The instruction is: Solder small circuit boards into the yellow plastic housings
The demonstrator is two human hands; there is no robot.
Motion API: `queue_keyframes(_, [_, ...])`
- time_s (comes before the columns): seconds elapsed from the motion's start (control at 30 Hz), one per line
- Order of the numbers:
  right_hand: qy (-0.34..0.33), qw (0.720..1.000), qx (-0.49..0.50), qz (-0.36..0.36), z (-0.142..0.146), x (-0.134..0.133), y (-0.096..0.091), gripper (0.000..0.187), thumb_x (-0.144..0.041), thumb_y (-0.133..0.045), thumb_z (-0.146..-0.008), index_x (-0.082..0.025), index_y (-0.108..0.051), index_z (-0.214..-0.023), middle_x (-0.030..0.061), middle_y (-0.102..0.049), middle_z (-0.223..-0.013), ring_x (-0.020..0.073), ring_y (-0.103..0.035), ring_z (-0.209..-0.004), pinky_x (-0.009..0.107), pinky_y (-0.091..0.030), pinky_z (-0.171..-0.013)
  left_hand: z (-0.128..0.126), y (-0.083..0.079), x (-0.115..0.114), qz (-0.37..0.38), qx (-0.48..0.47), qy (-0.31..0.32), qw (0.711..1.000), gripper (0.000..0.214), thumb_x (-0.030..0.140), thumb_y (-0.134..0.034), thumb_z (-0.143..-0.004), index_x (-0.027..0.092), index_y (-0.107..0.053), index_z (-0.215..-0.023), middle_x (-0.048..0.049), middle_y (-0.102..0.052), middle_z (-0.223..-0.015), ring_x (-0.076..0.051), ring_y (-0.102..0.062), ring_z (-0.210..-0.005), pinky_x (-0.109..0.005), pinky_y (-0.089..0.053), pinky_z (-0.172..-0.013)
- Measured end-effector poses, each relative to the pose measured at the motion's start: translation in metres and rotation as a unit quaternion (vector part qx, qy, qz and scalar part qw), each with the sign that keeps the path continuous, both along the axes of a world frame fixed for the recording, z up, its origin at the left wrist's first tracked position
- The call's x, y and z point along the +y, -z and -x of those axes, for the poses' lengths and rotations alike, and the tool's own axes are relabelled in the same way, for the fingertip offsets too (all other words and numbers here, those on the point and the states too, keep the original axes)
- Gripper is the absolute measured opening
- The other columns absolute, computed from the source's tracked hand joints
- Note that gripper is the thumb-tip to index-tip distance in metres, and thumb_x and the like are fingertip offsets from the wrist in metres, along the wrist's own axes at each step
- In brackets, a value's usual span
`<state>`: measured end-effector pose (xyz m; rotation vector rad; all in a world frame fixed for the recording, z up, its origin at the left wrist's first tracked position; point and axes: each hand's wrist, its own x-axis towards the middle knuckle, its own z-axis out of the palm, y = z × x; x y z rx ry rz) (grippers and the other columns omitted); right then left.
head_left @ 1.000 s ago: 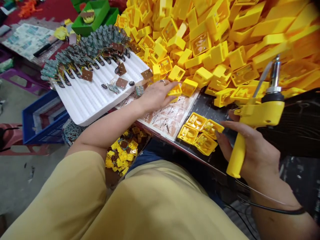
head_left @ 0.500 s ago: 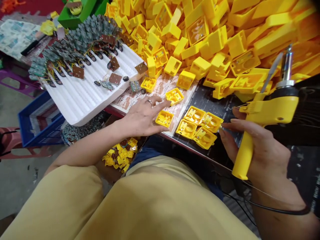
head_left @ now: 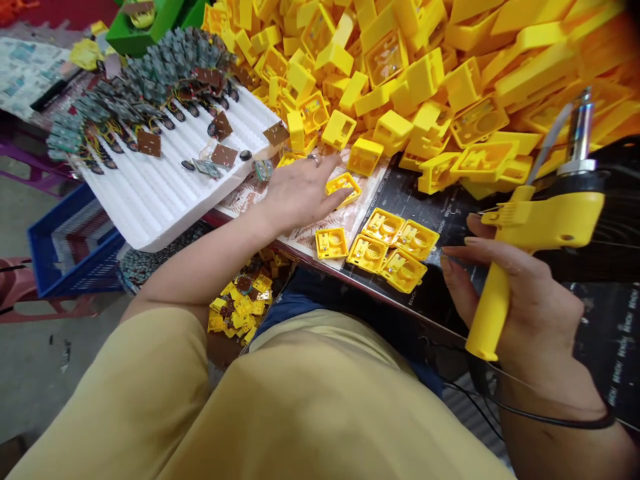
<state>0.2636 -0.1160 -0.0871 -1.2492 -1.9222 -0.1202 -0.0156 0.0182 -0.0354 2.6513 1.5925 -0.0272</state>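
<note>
Yellow casing (head_left: 345,182) partly under spread left hand (head_left: 299,191), right hand (head_left: 537,307) wrapped around soldering gun (head_left: 543,223)

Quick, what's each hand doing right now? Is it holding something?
Left hand: open, thumb over a yellow case; grip unclear.
Right hand: holding the yellow soldering gun.

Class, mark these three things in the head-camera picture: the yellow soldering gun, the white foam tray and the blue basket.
Yellow soldering gun (head_left: 545,219): head view, on its body.
White foam tray (head_left: 167,183): head view, on its ridged top.
Blue basket (head_left: 97,267): head view, on its side wall.
</note>
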Motion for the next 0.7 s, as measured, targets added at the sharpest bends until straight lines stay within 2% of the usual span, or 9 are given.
queue_keyframes(0.07, [-0.002, 1.000, -0.002, 0.002, 0.000, 0.000, 0.000, 0.037, -0.023, -0.077, -0.093, -0.020, -0.062, -0.127, 0.0074, -0.070, -0.129, 0.0153, -0.066, -0.122, 0.017, -0.046, -0.114, -0.007, -0.002, 0.021, 0.036, 0.048, 0.017, 0.998, 0.052, 0.035, -0.047, -0.102, 0.022, -0.055, -0.151, -0.0132, -0.073, -0.126, -0.031, -0.070, -0.115, -0.044, -0.055, -0.095])
queue_keyframes(0.2, [0.009, 1.000, -0.010, 0.001, -0.001, -0.002, -0.001, 0.038, -0.023, -0.077, -0.093, -0.021, -0.062, -0.127, 0.0083, -0.070, -0.127, 0.0173, -0.068, -0.118, 0.020, -0.048, -0.112, -0.012, -0.009, 0.053, 0.103, 0.075, 0.137, 0.982, 0.044, 0.016, -0.054, -0.088, 0.031, -0.076, -0.123, -0.0016, -0.074, -0.123, -0.024, -0.068, -0.121, -0.039, -0.053, -0.104])
queue_keyframes(0.3, [0.015, 1.000, -0.004, 0.002, -0.002, -0.002, 0.000, 0.041, -0.024, -0.078, -0.092, -0.023, -0.062, -0.130, 0.0069, -0.071, -0.127, 0.0182, -0.070, -0.116, 0.024, -0.051, -0.111, -0.012, -0.008, 0.058, 0.150, 0.019, 0.213, 0.965, 0.037, 0.009, -0.056, -0.082, 0.029, -0.081, -0.100, 0.0027, -0.073, -0.127, -0.021, -0.067, -0.124, -0.036, -0.049, -0.110])
queue_keyframes(0.37, [0.007, 1.000, 0.005, 0.000, -0.003, -0.001, 0.002, 0.045, -0.023, -0.079, -0.091, -0.024, -0.061, -0.132, 0.0066, -0.070, -0.128, 0.0196, -0.070, -0.115, 0.028, -0.052, -0.113, -0.009, -0.004, 0.052, 0.155, -0.038, 0.245, 0.956, 0.037, 0.006, -0.055, -0.083, 0.029, -0.081, -0.096, 0.0049, -0.069, -0.138, -0.019, -0.066, -0.126, -0.034, -0.048, -0.112])
queue_keyframes(0.4, [0.001, 1.000, 0.011, -0.002, -0.003, -0.001, 0.003, 0.047, -0.023, -0.079, -0.090, -0.025, -0.061, -0.133, 0.0067, -0.070, -0.127, 0.0204, -0.070, -0.115, 0.030, -0.052, -0.114, -0.007, -0.002, 0.047, 0.141, -0.064, 0.245, 0.957, 0.038, 0.007, -0.055, -0.085, 0.031, -0.080, -0.101, 0.0055, -0.067, -0.142, -0.019, -0.066, -0.128, -0.034, -0.048, -0.112])
queue_keyframes(0.47, [-0.003, 1.000, 0.017, -0.003, -0.004, -0.001, 0.004, 0.048, -0.023, -0.080, -0.090, -0.025, -0.060, -0.134, 0.0064, -0.071, -0.125, 0.0210, -0.070, -0.114, 0.031, -0.053, -0.113, 0.000, 0.001, 0.036, 0.080, -0.093, 0.186, 0.975, 0.038, 0.017, -0.055, -0.092, 0.032, -0.076, -0.120, 0.0012, -0.065, -0.146, -0.023, -0.065, -0.130, -0.039, -0.050, -0.111])
queue_keyframes(0.53, [-0.001, 1.000, 0.019, 0.001, -0.003, -0.001, 0.005, 0.048, -0.023, -0.079, -0.090, -0.025, -0.060, -0.134, 0.0061, -0.073, -0.122, 0.0210, -0.071, -0.113, 0.031, -0.054, -0.112, 0.006, 0.003, 0.024, 0.032, -0.062, 0.087, 0.994, 0.042, 0.037, -0.057, -0.098, 0.026, -0.067, -0.138, -0.0101, -0.067, -0.141, -0.031, -0.066, -0.126, -0.047, -0.054, -0.104])
queue_keyframes(0.6, [0.000, 1.000, 0.022, 0.008, -0.002, -0.001, 0.005, 0.045, -0.023, -0.079, -0.091, -0.024, -0.061, -0.132, 0.0068, -0.072, -0.122, 0.0206, -0.071, -0.113, 0.031, -0.053, -0.113, 0.009, 0.003, 0.016, 0.043, -0.007, 0.029, 0.999, 0.054, 0.049, -0.059, -0.098, 0.018, -0.063, -0.142, -0.0180, -0.069, -0.134, -0.037, -0.067, -0.122, -0.050, -0.055, -0.101])
queue_keyframes(0.7, [-0.007, 1.000, 0.023, 0.014, 0.002, -0.001, 0.005, 0.042, -0.024, -0.078, -0.091, -0.024, -0.062, -0.130, 0.0068, -0.072, -0.122, 0.0205, -0.072, -0.110, 0.031, -0.052, -0.114, 0.005, 0.007, 0.013, 0.102, -0.032, 0.069, 0.992, 0.051, 0.036, -0.057, -0.100, 0.017, -0.060, -0.147, -0.0168, -0.071, -0.134, -0.032, -0.067, -0.125, -0.046, -0.053, -0.107])
